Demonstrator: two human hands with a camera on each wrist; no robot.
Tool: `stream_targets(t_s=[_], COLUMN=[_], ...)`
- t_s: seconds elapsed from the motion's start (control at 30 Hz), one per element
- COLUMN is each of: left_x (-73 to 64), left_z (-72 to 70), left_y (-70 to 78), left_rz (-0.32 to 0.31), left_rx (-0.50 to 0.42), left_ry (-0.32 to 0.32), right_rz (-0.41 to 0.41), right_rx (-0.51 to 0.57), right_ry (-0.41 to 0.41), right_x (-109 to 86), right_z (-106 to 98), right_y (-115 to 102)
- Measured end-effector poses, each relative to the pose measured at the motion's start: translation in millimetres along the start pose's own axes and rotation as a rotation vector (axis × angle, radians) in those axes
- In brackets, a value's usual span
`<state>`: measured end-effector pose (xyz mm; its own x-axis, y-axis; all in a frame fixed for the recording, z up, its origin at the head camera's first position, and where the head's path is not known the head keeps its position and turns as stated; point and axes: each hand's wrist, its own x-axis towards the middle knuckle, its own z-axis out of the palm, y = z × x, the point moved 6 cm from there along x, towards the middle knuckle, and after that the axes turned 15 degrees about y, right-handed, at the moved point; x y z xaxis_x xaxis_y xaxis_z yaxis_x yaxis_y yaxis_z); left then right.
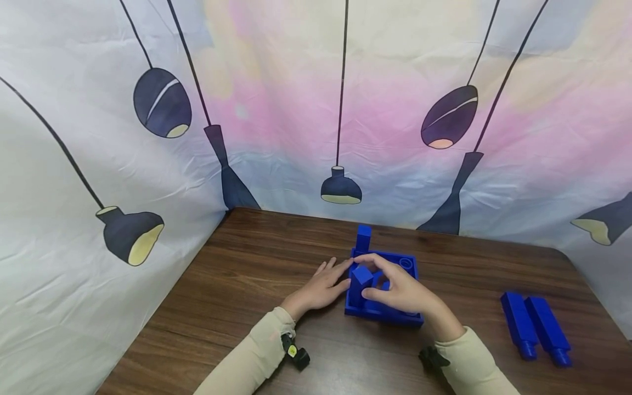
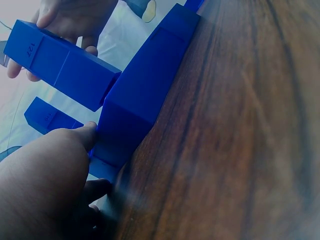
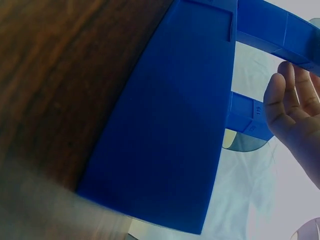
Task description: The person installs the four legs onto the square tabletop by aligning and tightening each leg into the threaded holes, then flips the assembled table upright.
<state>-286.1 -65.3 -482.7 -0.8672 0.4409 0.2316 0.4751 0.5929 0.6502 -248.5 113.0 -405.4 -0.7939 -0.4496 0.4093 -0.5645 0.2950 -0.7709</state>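
A shallow blue tray (image 1: 385,315) with circular rings in its floor sits on the table. At its near left corner stands a square blue post (image 1: 359,291), marked 127 in the left wrist view and slightly tilted there. My right hand (image 1: 406,289) pinches this post near its top between thumb and fingers. The left hand (image 1: 318,288) rests against the tray's left side, fingers extended and thumb touching the wall (image 2: 145,85). Another blue post (image 1: 364,238) stands upright at the far left corner. The held post's lower end is hidden behind the tray wall.
Two more blue posts (image 1: 519,323) with narrower round ends lie side by side on the wooden table (image 1: 276,247) at the right. A cloth backdrop (image 1: 291,109) printed with lamps hangs behind the table and at the sides.
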Motion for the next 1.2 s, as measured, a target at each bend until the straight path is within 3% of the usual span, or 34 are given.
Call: stream_targets(t_s=[0.43,1.2], left_x=[-0.5,-1.2], left_z=[-0.6,0.6], left_y=[-0.3,-0.8], left_rz=[-0.009,-0.014], left_rx=[-0.002,0.007], left_ry=[0.003,-0.002], right_rz=[0.026,-0.016], right_rx=[0.008,-0.015], right_ry=[-0.001,0.033], right_x=[0.8,-0.3], right_z=[0.2,0.4], right_y=[1.0,-0.3])
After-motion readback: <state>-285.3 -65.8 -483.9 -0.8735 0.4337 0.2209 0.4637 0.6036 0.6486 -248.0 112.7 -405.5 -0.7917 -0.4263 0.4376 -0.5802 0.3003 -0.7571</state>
